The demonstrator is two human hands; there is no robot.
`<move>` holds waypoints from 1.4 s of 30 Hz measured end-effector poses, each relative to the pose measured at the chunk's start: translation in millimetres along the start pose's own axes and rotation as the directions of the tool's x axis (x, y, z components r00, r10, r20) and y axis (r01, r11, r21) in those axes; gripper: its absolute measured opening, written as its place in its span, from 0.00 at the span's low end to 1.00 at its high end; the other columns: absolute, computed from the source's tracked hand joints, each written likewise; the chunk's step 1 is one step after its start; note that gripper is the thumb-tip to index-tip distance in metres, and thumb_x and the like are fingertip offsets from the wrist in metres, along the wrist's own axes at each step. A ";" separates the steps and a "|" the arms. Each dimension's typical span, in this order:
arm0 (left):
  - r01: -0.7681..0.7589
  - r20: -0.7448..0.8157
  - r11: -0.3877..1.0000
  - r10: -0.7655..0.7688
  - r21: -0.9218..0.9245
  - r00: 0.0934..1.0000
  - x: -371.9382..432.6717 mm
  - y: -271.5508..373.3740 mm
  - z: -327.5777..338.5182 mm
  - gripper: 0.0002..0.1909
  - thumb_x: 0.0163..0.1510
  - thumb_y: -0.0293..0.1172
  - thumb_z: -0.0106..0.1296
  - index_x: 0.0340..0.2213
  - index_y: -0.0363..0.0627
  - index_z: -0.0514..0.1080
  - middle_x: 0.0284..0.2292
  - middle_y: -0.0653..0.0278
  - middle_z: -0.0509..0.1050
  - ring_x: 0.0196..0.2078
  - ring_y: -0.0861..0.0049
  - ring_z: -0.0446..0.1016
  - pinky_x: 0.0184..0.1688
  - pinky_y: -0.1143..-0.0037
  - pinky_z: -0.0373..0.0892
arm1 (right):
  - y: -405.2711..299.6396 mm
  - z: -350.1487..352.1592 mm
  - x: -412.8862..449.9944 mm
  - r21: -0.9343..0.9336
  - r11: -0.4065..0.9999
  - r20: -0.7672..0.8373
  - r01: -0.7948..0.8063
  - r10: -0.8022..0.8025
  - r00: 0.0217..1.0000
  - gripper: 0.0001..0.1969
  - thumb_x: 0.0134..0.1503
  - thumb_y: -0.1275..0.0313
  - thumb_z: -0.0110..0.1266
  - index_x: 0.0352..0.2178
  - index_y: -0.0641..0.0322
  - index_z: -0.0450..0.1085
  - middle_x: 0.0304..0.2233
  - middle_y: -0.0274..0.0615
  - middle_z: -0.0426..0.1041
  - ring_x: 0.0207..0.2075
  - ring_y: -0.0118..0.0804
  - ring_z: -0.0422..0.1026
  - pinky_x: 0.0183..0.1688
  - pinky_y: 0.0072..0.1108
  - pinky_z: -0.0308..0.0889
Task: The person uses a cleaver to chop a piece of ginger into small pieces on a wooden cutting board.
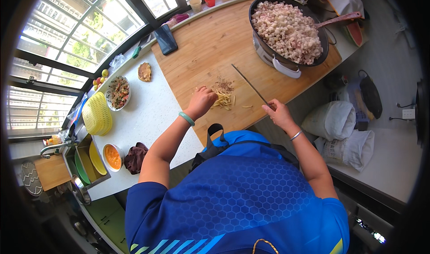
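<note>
My right hand (278, 112) grips the handle of a kitchen knife (248, 82), seen nearly edge-on above a large wooden cutting board (208, 45). Pale yellow cut strips (223, 101), perhaps ginger, lie in a small pile on the board. A few stray strips (247, 106) rest nearer the knife. Fine brown crumbs (223, 84) are scattered just beyond the pile. At the pile's left edge is my left hand (202, 101), its fingers curled downward. Its fingertips are hidden, so whether they pinch anything does not show.
Diced pale-pink meat (285, 28) heaps in a pan (327, 45) at the board's far right. A phone (165, 39) lies at the board's left corner. Leftward stand a bowl of chopped mix (118, 93), a yellow basket (97, 114), a bowl of orange food (112, 157) and a sink (87, 156).
</note>
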State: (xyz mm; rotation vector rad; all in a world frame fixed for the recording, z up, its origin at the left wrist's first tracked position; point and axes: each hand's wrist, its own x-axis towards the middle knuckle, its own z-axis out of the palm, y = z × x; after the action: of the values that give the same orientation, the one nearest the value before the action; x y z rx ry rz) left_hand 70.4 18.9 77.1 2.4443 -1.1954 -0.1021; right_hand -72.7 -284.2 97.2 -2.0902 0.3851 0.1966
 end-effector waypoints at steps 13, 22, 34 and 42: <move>-0.035 0.023 0.999 0.035 -0.014 0.999 36.0 17.0 31.3 0.08 0.46 0.31 0.49 0.31 0.47 0.73 0.32 0.64 0.70 0.42 0.67 0.67 0.45 0.70 0.62 | -9.9 -4.0 -2.7 0.003 1.000 0.018 -0.031 0.031 0.999 0.21 0.51 0.57 0.57 0.32 0.69 0.67 0.23 0.46 0.73 0.25 0.33 0.72 0.28 0.23 0.66; -0.045 0.140 0.999 0.049 -0.030 0.989 41.1 30.4 28.9 0.11 0.42 0.29 0.49 0.31 0.49 0.72 0.34 0.63 0.69 0.42 0.65 0.66 0.44 0.69 0.62 | 1.0 -1.8 -0.6 0.022 1.000 0.001 -0.017 0.017 1.000 0.20 0.51 0.58 0.57 0.31 0.69 0.67 0.23 0.46 0.73 0.25 0.34 0.72 0.28 0.23 0.66; -0.132 0.228 0.990 0.120 0.039 0.966 62.5 22.3 49.6 0.08 0.42 0.30 0.50 0.29 0.50 0.72 0.30 0.64 0.68 0.39 0.67 0.67 0.43 0.71 0.62 | -5.9 -3.8 -2.7 0.026 0.999 0.011 -0.027 0.027 1.000 0.20 0.51 0.58 0.57 0.31 0.68 0.67 0.24 0.45 0.73 0.25 0.34 0.72 0.29 0.23 0.66; -0.350 0.174 0.902 0.313 0.253 0.934 67.5 17.2 61.8 0.04 0.43 0.31 0.52 0.25 0.48 0.71 0.30 0.62 0.67 0.39 0.65 0.65 0.43 0.70 0.62 | -4.8 -3.3 -1.1 -0.006 1.000 0.002 -0.010 0.010 1.000 0.20 0.50 0.57 0.57 0.31 0.68 0.67 0.25 0.47 0.73 0.27 0.37 0.72 0.31 0.24 0.67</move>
State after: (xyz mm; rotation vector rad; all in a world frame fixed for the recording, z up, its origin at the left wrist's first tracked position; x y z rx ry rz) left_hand 85.1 -63.1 35.3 2.4512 -1.7775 0.0108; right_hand -72.2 -284.4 103.0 -2.0939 0.3946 0.2057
